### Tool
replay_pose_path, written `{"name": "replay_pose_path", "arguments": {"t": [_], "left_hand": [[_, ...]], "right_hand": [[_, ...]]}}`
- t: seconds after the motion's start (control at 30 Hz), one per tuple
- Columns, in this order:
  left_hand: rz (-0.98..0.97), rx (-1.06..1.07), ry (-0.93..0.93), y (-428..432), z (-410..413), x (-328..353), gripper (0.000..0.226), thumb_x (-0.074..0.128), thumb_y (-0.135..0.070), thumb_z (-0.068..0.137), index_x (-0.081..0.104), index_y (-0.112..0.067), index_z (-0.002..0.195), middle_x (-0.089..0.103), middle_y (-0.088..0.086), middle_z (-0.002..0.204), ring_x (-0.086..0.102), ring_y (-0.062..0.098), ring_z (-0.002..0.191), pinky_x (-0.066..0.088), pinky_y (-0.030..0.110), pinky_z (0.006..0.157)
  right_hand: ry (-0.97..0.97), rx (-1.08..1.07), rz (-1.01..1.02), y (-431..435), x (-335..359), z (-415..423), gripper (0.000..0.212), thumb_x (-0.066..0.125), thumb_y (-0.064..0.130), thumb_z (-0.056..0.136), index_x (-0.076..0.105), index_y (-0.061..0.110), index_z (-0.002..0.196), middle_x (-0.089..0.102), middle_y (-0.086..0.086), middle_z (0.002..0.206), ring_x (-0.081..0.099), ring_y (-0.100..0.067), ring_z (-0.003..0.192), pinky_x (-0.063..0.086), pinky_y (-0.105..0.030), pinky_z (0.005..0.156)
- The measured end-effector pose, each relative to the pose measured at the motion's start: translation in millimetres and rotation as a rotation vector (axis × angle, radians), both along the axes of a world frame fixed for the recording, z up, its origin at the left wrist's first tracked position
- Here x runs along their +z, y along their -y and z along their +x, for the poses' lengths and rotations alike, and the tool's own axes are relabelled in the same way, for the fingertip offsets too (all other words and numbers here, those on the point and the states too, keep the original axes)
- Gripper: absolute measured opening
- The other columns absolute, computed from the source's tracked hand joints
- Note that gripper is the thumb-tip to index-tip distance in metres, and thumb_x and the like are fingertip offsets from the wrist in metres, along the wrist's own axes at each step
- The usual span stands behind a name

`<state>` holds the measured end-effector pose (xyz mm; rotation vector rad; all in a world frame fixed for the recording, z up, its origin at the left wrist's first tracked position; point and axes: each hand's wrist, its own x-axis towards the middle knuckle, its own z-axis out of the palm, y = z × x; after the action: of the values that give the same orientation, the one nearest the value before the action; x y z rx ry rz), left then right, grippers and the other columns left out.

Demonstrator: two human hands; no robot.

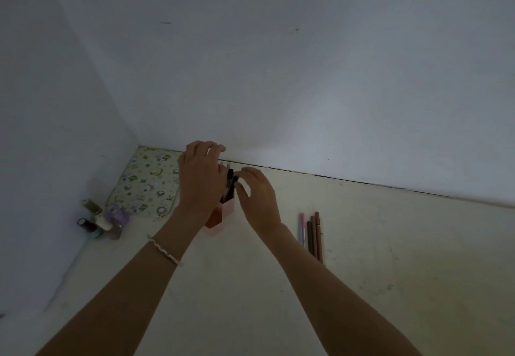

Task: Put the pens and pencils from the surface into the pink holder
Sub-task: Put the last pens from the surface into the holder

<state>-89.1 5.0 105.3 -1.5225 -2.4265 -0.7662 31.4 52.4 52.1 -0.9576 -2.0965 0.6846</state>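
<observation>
- Both hands are up at the pink holder (229, 208). It stands upright on the tabletop (362, 286), left of centre and close to the far wall.
- The right hand (259, 199) has its thumb and fingertips curled onto the tops of the dark pens (230, 185) poking out of the holder. As far as we can judge it is pinching them.
- The left hand (200, 180) sits across the holder's left side with its back toward us. That hides the palm, so we cannot tell whether it grips, steadies or only hovers.
- We read the step in hand as seating this batch. To do it well, we would brace the holder from the left, keep the pens close to upright, and let them slide to the bottom rather than drop.
- We would also ease the pinch off slowly. The holder looks small and light, and a sideways tug on tall pens could tip it.
- As for looks, the holder is angular with flat faces. One face is pale pink where the light catches it, and the one beside it is a darker reddish tone in shadow. Only its lower part shows below the hands.
- Four loose pens (312, 235) lie side by side on the tabletop to the right of the holder. The left one is pale pink and the other three are brown, and all run near to far.
- We judge those four are what is left, an easy reach for the right hand.
- A patterned mat (147, 183) and some small bottles (97, 222) sit in the far-left corner, apart from the holder.
</observation>
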Motion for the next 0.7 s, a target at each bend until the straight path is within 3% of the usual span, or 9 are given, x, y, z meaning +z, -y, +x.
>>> {"name": "replay_pose_path", "arguments": {"t": [0.07, 0.17, 0.23, 0.33, 0.43, 0.53, 0.7], "left_hand": [[0.029, -0.027, 0.016, -1.5, 14.4, 1.1, 0.032, 0.060, -0.004, 0.080, 0.067, -0.010, 0.110, 0.066, 0.005, 0.111, 0.053, 0.027, 0.114, 0.044, 0.039, 0.092], [0.103, -0.140, 0.038, -7.0, 50.7, -7.1, 0.024, 0.063, 0.001, 0.074, 0.066, -0.009, 0.095, 0.066, 0.005, 0.093, 0.059, 0.025, 0.093, 0.049, 0.036, 0.079], [-0.037, -0.218, 0.171, -13.2, 83.7, -21.6, 0.020, 0.060, -0.003, 0.081, 0.062, -0.013, 0.098, 0.063, 0.001, 0.095, 0.060, 0.018, 0.085, 0.051, 0.030, 0.074], [-0.354, -0.203, 0.388, -25.2, 131.0, -59.1, 0.019, 0.053, -0.016, 0.091, 0.058, -0.016, 0.110, 0.062, 0.001, 0.104, 0.062, 0.017, 0.089, 0.047, 0.024, 0.073], [-0.550, -0.175, 0.471, -31.0, 167.3, -90.2, 0.018, 0.050, -0.018, 0.095, 0.053, -0.014, 0.112, 0.062, 0.005, 0.109, 0.062, 0.021, 0.096, 0.050, 0.029, 0.080], [-0.646, -0.139, 0.517, -33.0, 184.2, -106.1, 0.019, 0.049, -0.017, 0.096, 0.050, -0.011, 0.114, 0.061, 0.008, 0.112, 0.063, 0.025, 0.099, 0.052, 0.033, 0.082], [-0.705, -0.089, 0.415, -32.7, 192.2, -114.1, 0.031, 0.055, -0.016, 0.095, 0.044, -0.010, 0.123, 0.058, 0.010, 0.117, 0.063, 0.026, 0.102, 0.054, 0.034, 0.083]], "right_hand": [[0.002, -0.041, 0.077, -0.4, -3.1, 8.1, 0.033, 0.057, -0.001, 0.089, 0.065, 0.005, 0.120, 0.066, -0.009, 0.117, 0.061, -0.024, 0.108, 0.050, -0.033, 0.096], [-0.122, -0.219, 0.007, -11.7, -2.3, 32.7, 0.039, 0.052, -0.010, 0.084, 0.063, 0.004, 0.119, 0.066, -0.009, 0.111, 0.064, -0.025, 0.099, 0.054, -0.035, 0.087], [-0.147, -0.332, -0.056, -23.4, -3.7, 56.3, 0.040, 0.051, -0.011, 0.083, 0.063, 0.005, 0.117, 0.066, -0.008, 0.106, 0.064, -0.024, 0.090, 0.054, -0.033, 0.078], [-0.155, -0.451, -0.185, -37.1, -4.9, 88.7, 0.039, 0.049, -0.008, 0.084, 0.063, 0.012, 0.115, 0.065, -0.001, 0.103, 0.061, -0.016, 0.086, 0.052, -0.030, 0.075], [-0.144, -0.527, -0.232, -45.4, -9.3, 124.3, 0.038, 0.049, -0.006, 0.084, 0.063, 0.013, 0.113, 0.065, 0.001, 0.101, 0.059, -0.013, 0.081, 0.049, -0.024, 0.071], [-0.130, -0.578, -0.256, -48.3, -14.1, 155.6, 0.036, 0.049, -0.005, 0.083, 0.064, 0.015, 0.109, 0.066, 0.002, 0.098, 0.059, -0.011, 0.077, 0.046, -0.020, 0.067], [-0.111, -0.619, -0.316, -44.6, -27.3, 185.6, 0.034, 0.050, -0.004, 0.083, 0.065, 0.018, 0.106, 0.066, 0.005, 0.095, 0.060, -0.009, 0.078, 0.046, -0.019, 0.066]]}}
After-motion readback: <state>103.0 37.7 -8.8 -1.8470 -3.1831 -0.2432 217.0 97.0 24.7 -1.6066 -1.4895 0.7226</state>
